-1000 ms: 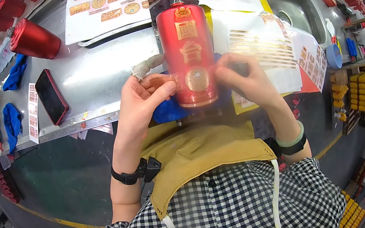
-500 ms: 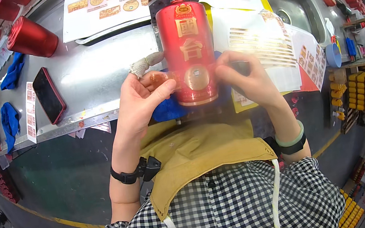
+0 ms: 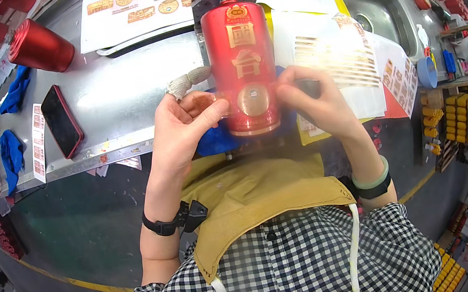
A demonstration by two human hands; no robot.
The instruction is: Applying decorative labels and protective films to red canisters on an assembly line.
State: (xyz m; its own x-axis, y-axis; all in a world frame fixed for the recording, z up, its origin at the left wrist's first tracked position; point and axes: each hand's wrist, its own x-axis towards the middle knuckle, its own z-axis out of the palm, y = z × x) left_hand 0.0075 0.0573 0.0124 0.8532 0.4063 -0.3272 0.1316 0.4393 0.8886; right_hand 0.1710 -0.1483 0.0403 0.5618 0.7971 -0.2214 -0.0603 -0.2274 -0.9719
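A red bottle [image 3: 222, 55] with gold lettering lies with its dark neck pointing away from me. Over its lower part is a round gold emblem on a clear decal film [image 3: 253, 100]. My left hand [image 3: 183, 120] pinches the film's left edge between thumb and fingers; its index finger wears a pale finger cot [image 3: 189, 81] and reaches to the bottle's side. On the other side my right hand [image 3: 322, 100] is closed in a pinch at the film's right edge. Whether the emblem touches the bottle I cannot tell. A blue cloth [image 3: 217, 140] shows beneath the bottle.
Decal sheets [image 3: 137, 13] and a striped gold sheet [image 3: 334, 61] lie around the bottle. To the left are a phone [image 3: 63, 122], a red cup-shaped vessel [image 3: 41, 47] and blue cloths [image 3: 13, 159]. A sink [image 3: 388, 12] and a blue bowl [image 3: 426, 70] stand right.
My left hand and the bottle have shifted very slightly to the right. Both hands keep their pinch, and the emblem stays over the bottle's lower part.
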